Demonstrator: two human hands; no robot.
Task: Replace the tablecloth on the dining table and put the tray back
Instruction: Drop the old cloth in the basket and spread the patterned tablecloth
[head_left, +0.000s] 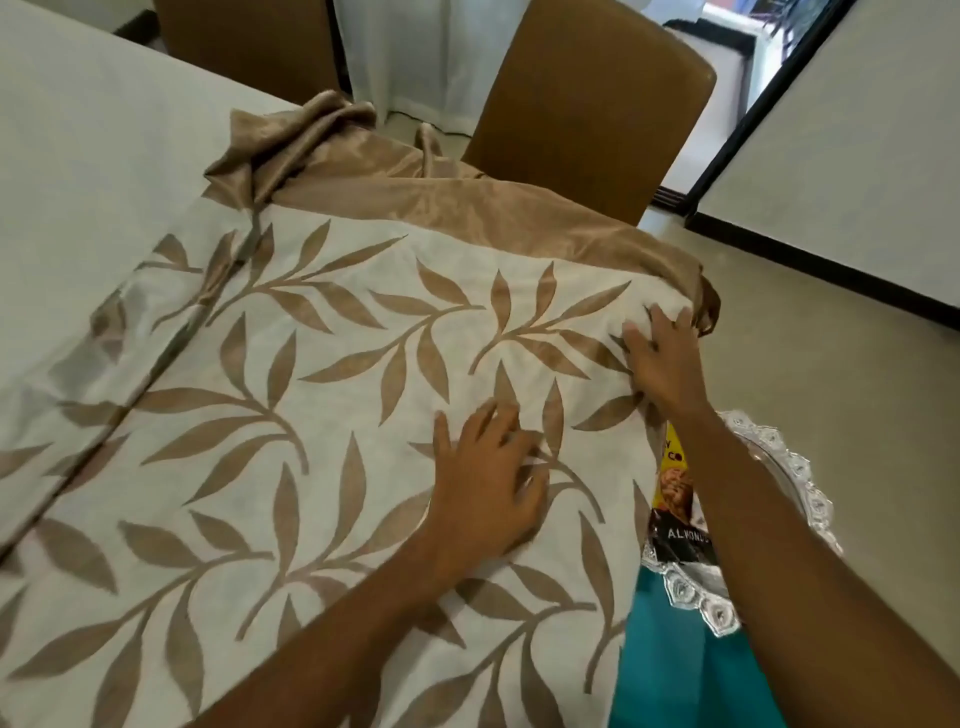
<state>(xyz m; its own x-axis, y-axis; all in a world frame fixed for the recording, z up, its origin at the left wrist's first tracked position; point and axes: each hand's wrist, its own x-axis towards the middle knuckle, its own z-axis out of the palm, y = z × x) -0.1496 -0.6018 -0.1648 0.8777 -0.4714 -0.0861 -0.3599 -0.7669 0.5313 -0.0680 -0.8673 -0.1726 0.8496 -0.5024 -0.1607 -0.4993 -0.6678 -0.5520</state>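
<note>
A cream tablecloth (332, 374) with tan leaf print and a shiny tan border (467, 208) lies partly folded over the dining table (78, 130). My left hand (488, 483) rests flat on the cloth with fingers spread. My right hand (662, 358) grips the cloth near the table's right corner, fingers curled into the fabric. A silver tray (795, 467) with a lacy rim sits below the table edge to the right, mostly hidden by my right arm. On it lies a yellow and black almond packet (675, 499).
A brown padded chair (592, 114) stands at the table's far side, another (244, 47) further left. Teal fabric (670, 670) shows under the tray. A black-framed white panel (852, 171) stands on the beige floor to the right. White curtains (426, 57) hang behind.
</note>
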